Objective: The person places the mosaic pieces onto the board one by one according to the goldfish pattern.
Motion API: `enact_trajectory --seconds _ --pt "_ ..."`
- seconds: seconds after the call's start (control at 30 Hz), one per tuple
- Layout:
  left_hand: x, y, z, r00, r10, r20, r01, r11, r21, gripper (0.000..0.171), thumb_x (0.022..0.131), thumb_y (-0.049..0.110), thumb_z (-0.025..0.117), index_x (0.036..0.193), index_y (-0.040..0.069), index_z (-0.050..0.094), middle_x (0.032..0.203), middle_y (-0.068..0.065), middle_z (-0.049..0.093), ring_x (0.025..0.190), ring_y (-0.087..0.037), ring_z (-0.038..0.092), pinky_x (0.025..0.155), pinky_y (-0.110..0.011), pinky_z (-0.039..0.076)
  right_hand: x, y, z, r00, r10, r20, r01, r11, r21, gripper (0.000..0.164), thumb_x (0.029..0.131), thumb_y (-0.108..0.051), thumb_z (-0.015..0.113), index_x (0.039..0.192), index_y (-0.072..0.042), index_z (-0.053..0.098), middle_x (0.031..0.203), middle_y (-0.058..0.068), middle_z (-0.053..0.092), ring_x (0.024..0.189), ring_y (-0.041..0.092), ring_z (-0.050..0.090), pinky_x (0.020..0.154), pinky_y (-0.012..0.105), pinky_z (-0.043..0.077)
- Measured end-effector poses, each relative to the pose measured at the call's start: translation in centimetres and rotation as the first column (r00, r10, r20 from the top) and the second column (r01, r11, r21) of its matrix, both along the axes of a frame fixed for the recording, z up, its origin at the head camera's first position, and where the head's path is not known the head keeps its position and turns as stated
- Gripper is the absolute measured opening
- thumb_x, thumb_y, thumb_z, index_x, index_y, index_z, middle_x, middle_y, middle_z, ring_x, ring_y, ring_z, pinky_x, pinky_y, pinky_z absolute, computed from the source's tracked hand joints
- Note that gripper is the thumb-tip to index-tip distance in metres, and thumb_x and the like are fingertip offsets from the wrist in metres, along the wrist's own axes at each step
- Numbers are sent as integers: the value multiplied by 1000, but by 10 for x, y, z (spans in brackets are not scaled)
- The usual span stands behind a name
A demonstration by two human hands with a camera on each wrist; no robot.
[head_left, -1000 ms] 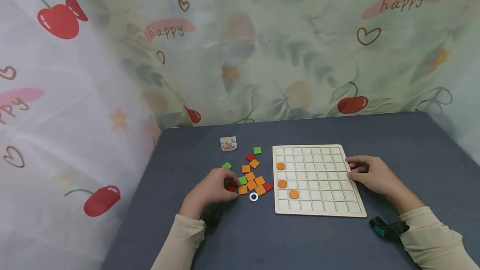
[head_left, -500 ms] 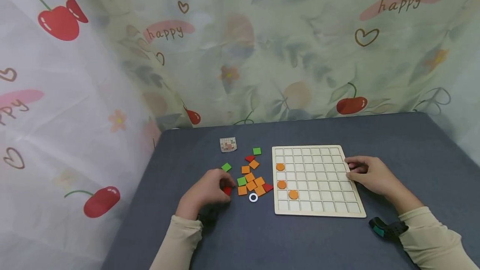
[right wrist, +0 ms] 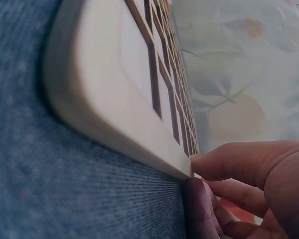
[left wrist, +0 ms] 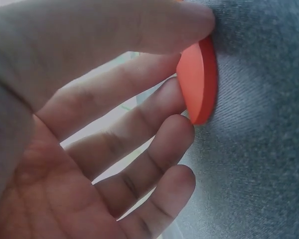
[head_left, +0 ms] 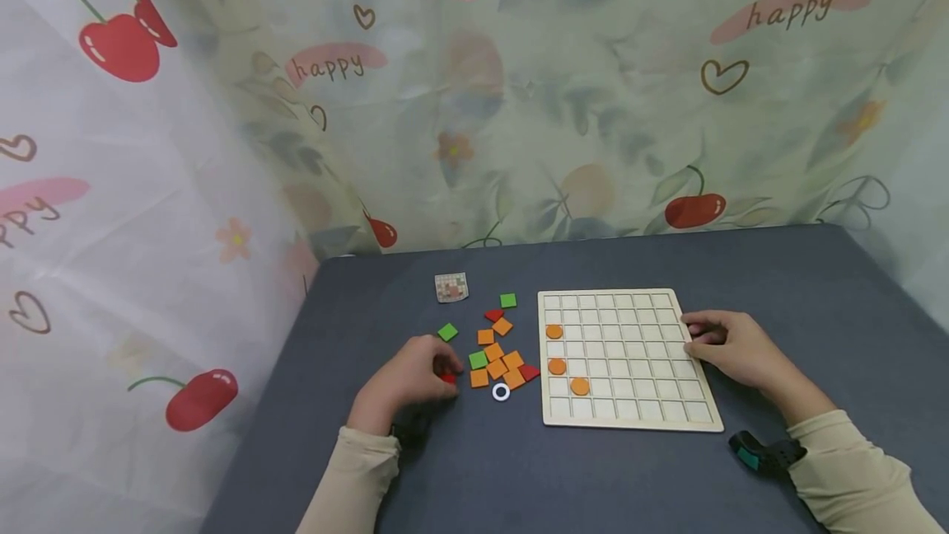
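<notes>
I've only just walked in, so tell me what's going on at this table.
A person's left hand pinches a flat red piece, which is not on the board. Their right hand grips the right edge of that pale, wooden-looking grid board. Three flat, round orange discs lie on the board's left side. Left of the board, flat orange squares, flat green squares and a white ring lie loose on the dark grey table.

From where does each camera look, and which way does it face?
Head: worn on the head, facing forward and down at the board and tiles; left hand, right hand and sleeves show.
Left wrist: worn there, facing the held red piece; that hand's palm side shows.
Right wrist: worn there, facing along the board; part of that hand shows.
Head and right wrist share the board.
</notes>
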State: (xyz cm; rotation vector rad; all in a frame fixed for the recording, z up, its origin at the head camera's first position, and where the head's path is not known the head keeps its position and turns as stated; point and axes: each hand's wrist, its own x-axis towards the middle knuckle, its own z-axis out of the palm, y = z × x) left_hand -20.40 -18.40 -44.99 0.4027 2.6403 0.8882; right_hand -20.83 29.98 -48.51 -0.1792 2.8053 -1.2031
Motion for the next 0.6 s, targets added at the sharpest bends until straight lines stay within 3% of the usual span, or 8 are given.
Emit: enact_trajectory --seconds 0.27,0.6 --pt "0 2 -2 1000 -6 -17 6 1000 -21 17 85 11 88 101 11 81 92 0 72 79 -16 62 75 -34 57 0 0 2 1000 -4 3 4 1000 4 53 96 -12 75 142 10 60 125 27 68 100 20 66 72 23 54" --pt "2 14 -1 993 -57 -104 53 998 -38 12 87 14 86 97 11 79 88 -2 71 76 -16 60 74 -33 55 -1 0 -2 1000 -2 10 2 1000 6 54 97 -14 75 143 9 59 127 27 67 101 22 66 72 23 54"
